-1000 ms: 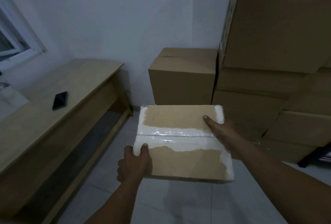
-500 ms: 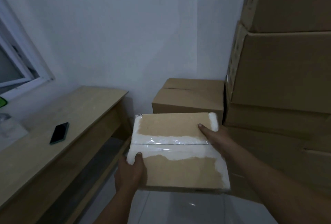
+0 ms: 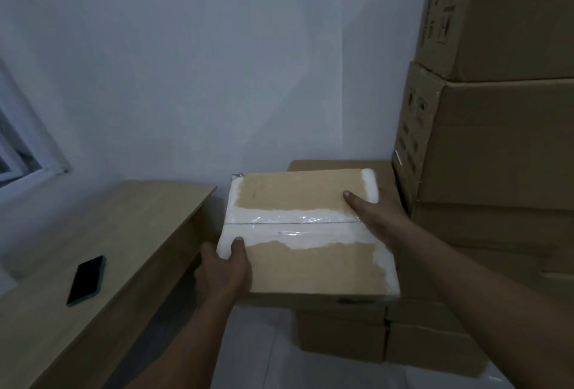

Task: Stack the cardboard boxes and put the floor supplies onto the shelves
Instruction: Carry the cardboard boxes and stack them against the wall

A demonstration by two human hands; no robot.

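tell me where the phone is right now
In the head view the phone lies at lower left on the wooden desk, left of the held cardboard box.

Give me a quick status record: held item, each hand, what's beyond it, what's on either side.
held item: flat cardboard box, torn white tape on top
left hand: grips its near left edge, thumb on top
right hand: grips its far right edge, thumb on top
beyond: low brown box by the wall; contact unclear
right side: tall box stack
left side: wooden desk, dark phone on it
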